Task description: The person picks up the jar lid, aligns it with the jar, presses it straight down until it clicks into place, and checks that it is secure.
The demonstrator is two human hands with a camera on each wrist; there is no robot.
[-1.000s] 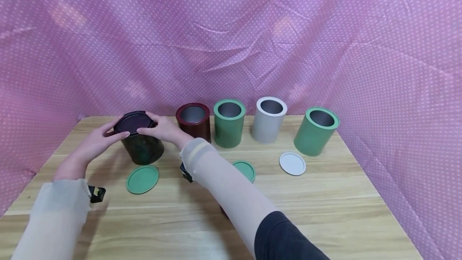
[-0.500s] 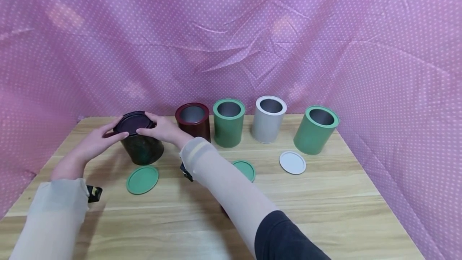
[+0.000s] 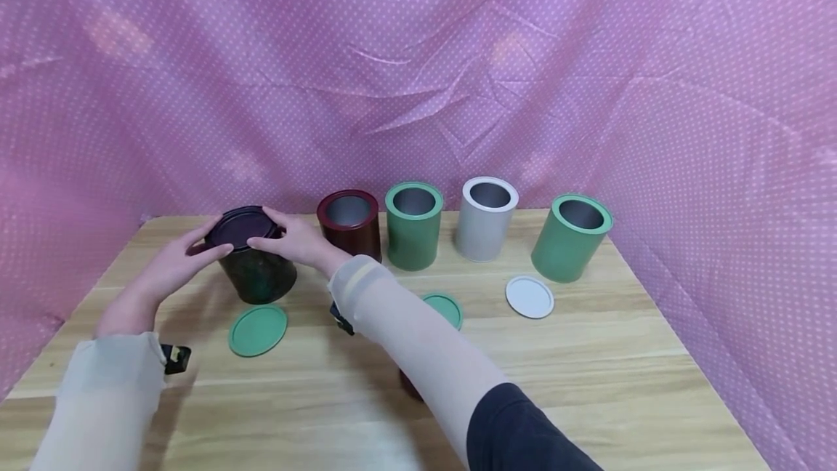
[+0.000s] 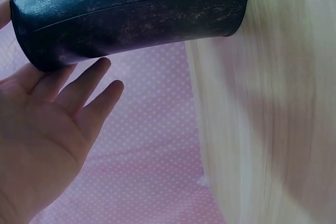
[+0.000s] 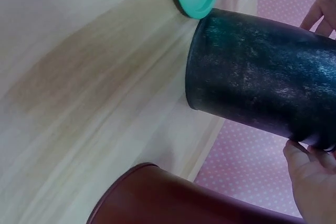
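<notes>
A: Where are we finding the mottled black canister (image 3: 261,276)?

B: It's standing left of the maroon canister (image 3: 355,240), and we're seeing a black lid (image 3: 242,229) covering its top.

A: How are we gripping it?

B: Our left hand (image 3: 165,266) is holding the rim between well-parted thumb and fingers, on the side away from the maroon canister; our right hand (image 3: 297,240) is holding the nearer side likewise. We're not managing to tell whether every left fingertip is touching.

A: What else are we seeing?

B: Right of the maroon canister, a green canister (image 3: 413,244), a white canister (image 3: 482,235) and a second green canister (image 3: 565,256) are standing uncovered. In front of it and leftward, a green lid (image 3: 258,331) is lying just beside the black canister's base; in front and rightward, another green lid (image 3: 446,308) and a white lid (image 3: 530,296) are lying.
</notes>
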